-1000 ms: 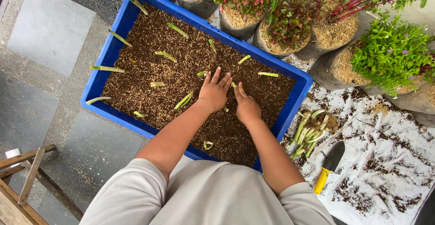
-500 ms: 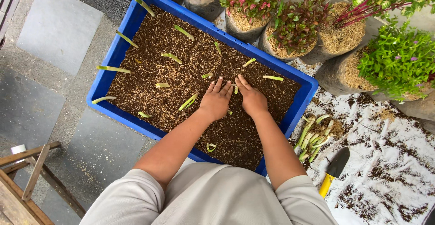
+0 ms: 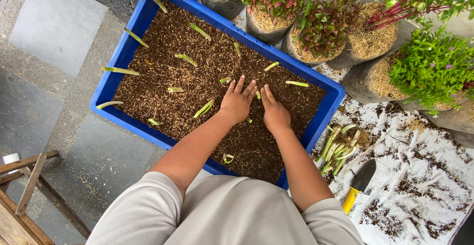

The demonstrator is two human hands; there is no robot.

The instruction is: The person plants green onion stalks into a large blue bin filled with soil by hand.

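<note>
Brown soil (image 3: 197, 84) | left hand (image 3: 238, 103), right hand (image 3: 274, 113) flat | fingers (image 3: 240, 84) spread, gripping nothing

I can't see what lies under my hands: the left hand (image 3: 237, 104) and right hand (image 3: 274, 114) cover the soil there. The blue tray (image 3: 112, 79) loses its near edge behind my shirt. The wooden frame (image 3: 27, 186) is cut off at the left edge.
</note>
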